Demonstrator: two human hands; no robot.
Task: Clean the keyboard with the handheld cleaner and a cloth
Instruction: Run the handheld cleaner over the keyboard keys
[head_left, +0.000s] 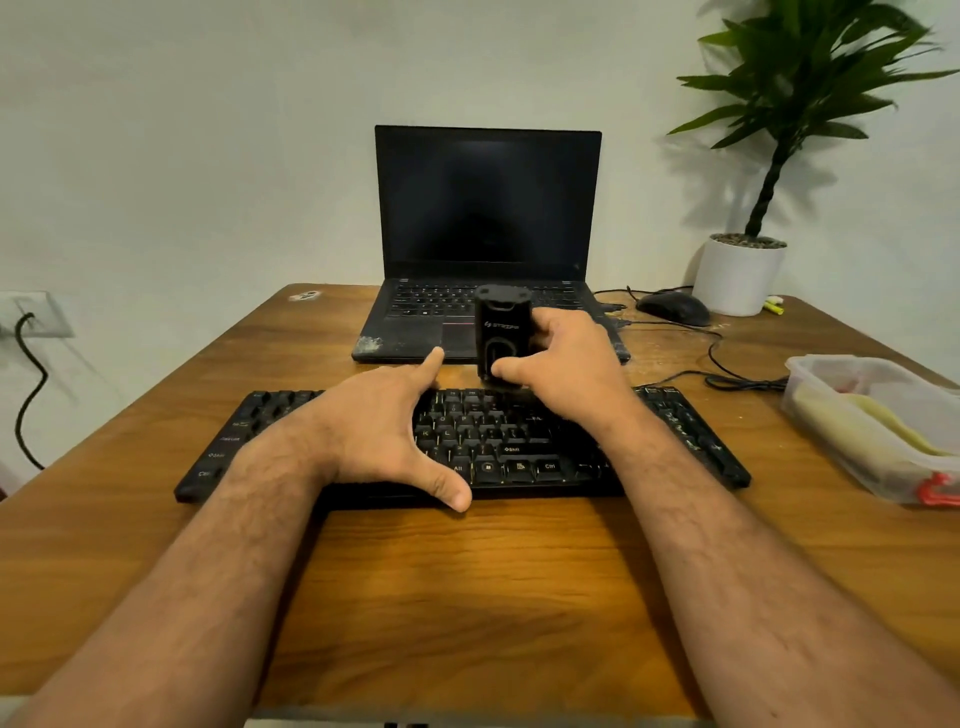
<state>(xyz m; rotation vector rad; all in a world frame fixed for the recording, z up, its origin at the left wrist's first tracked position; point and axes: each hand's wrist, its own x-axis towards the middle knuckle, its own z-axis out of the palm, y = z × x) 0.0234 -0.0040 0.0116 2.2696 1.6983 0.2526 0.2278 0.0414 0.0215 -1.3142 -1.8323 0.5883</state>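
A black keyboard (498, 441) lies across the wooden table (467, 597) in front of me. My right hand (563, 364) grips a black handheld cleaner (501, 332), held upright with its lower end on the keyboard's top rows near the middle. My left hand (384, 421) lies spread over the keyboard's left half, thumb at the front edge and forefinger reaching past the back edge. A yellow cloth (883, 421) lies inside a clear plastic container (810, 415) at the right.
An open black laptop (485, 208) with a dark screen stands behind the keyboard. A black mouse (674, 306) with its cable and a potted plant (740, 275) are at the back right. A wall socket with a black cord (28, 384) is at the left.
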